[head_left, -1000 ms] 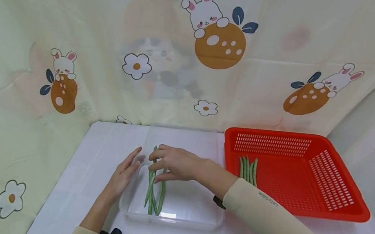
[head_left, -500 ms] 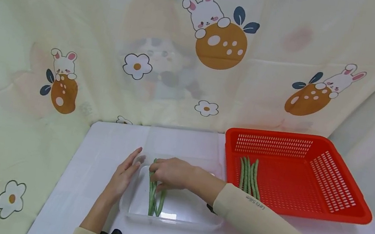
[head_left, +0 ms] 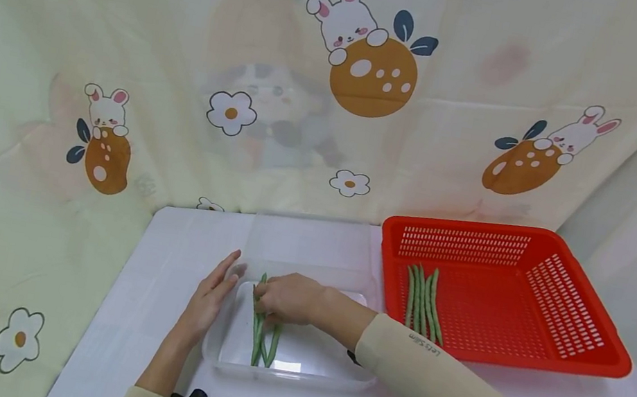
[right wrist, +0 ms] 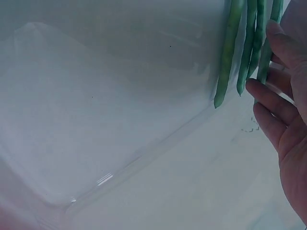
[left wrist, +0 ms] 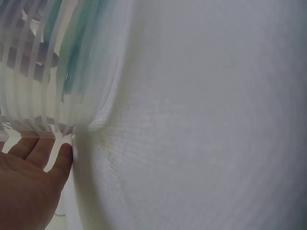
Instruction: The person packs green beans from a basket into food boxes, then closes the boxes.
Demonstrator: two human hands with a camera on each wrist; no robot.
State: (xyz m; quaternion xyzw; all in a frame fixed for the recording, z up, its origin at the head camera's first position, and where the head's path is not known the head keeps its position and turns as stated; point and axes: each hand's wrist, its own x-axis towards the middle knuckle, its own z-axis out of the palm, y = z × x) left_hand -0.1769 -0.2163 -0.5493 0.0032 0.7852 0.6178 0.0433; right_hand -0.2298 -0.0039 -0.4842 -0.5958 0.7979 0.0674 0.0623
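Note:
A clear plastic container [head_left: 323, 357] stands on the white table, with several green beans [head_left: 273, 345] lying lengthwise along its left side. My right hand [head_left: 292, 298] is down inside it, pinching a green bean [right wrist: 265, 60] between thumb and fingertips. Beside that bean, the others lie side by side in the right wrist view. My left hand [head_left: 207, 299] has its fingers extended along the container's left outer wall. From the left wrist, the fingers [left wrist: 62, 160] show right at the ribbed clear wall, and the beans appear blurred through it.
To the right of the container sits a red perforated basket [head_left: 501, 313], holding several green beans [head_left: 424, 304] at its left side. A printed curtain [head_left: 453, 151] hangs behind the table. A clear sheet-like lid [head_left: 311, 239] lies behind the container.
My right hand has lowered into the container, bringing the bean down among the others. My right sleeve has shifted, uncovering more of the basket's beans. My left hand has stayed in place.

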